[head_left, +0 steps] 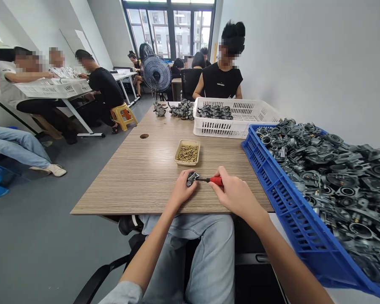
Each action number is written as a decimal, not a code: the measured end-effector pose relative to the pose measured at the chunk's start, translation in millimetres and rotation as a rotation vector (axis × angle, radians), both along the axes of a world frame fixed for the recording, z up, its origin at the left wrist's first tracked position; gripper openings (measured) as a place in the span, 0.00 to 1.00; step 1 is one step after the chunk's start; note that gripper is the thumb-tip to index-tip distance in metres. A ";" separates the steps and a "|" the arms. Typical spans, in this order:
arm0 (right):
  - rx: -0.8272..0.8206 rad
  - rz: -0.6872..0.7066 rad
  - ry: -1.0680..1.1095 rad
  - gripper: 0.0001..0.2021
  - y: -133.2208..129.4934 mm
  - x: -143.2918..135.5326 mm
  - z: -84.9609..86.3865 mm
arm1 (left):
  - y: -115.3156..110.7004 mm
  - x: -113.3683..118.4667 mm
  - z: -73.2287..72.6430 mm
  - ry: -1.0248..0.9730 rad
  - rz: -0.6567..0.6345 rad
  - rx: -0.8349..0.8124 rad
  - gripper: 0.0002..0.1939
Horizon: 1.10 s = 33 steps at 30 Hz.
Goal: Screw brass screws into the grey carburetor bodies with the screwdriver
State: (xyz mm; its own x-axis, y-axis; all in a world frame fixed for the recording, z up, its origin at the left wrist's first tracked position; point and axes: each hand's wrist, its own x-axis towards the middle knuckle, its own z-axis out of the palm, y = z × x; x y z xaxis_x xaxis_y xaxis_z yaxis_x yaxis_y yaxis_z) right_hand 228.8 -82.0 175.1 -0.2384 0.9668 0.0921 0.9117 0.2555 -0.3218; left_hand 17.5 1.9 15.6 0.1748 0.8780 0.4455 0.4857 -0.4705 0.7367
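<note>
My left hand [183, 188] grips a small grey metal part [193, 179], which looks like a carburetor body, just above the table near its front edge. In my right hand [232, 189] is a screwdriver [215, 180] with a red handle and a dark shaft. Its shaft points left and its tip meets the metal part; the exact contact is too small to make out. Behind my hands stands a small cream tray [176, 156] filled with brass-coloured screw-like pieces.
A blue crate [291, 215] heaped with metal parts borders my right side. Farther back are a white basket [220, 128] holding similar parts and a cluster of carburetors [182, 109]. Across the wood-grain table [126, 181] sits a person [221, 80]. A fan [156, 74] stands behind.
</note>
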 end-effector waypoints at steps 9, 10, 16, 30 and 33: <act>0.011 0.003 0.000 0.07 -0.2 -0.6 -0.4 | 1.2 -0.5 -1.3 0.001 0.004 0.010 0.21; 0.009 0.003 -0.003 0.07 -0.3 -0.7 -0.2 | 1.3 -0.6 -1.4 0.002 0.004 0.011 0.21; 0.014 0.009 -0.002 0.07 -0.9 -0.6 0.1 | 1.0 -0.5 -1.5 -0.001 0.004 0.009 0.21; 0.014 0.010 0.010 0.07 -0.2 -0.2 -1.4 | 0.1 -0.1 0.0 -0.003 -0.002 0.005 0.21; 0.012 0.006 0.004 0.08 0.0 -0.2 -1.2 | 0.4 -0.3 0.2 0.000 0.001 0.014 0.21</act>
